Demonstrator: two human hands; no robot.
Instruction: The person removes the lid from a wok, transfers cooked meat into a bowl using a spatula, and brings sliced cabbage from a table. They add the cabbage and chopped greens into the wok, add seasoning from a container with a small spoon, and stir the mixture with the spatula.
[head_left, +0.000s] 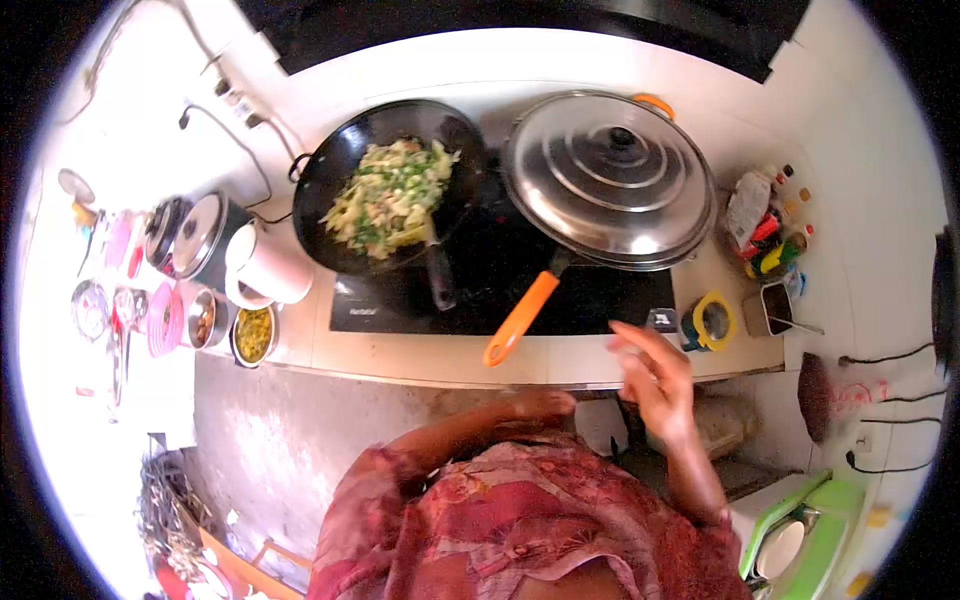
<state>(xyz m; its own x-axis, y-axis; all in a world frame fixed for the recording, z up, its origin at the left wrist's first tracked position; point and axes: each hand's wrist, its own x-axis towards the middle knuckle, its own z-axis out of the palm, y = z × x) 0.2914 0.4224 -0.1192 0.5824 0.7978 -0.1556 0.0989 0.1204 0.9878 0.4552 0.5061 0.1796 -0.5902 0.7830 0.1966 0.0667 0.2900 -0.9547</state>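
My right hand (657,385) is raised over the counter's front edge, near the corner of the black hob (470,315). Its index finger stretches out and the others are loosely bent, slightly blurred, with nothing seen in them. In front of my waist is my left hand (545,405), blurred, its fingers not clear. Chopped green and pale food (390,200) fills a black wok (320,215) on the hob's left, where a dark-handled spatula (440,275) leans. A domed metal lid (600,205) covers the pan on the right, whose orange handle (522,320) points toward me.
On the left stand a white jug (270,265), a bowl of yellow-green food (254,335) and a lidded pot (205,235). Sauce bottles (775,235), a yellow-rimmed cup (712,320) and a square container (775,305) stand on the right. A green rack (835,520) is lower right.
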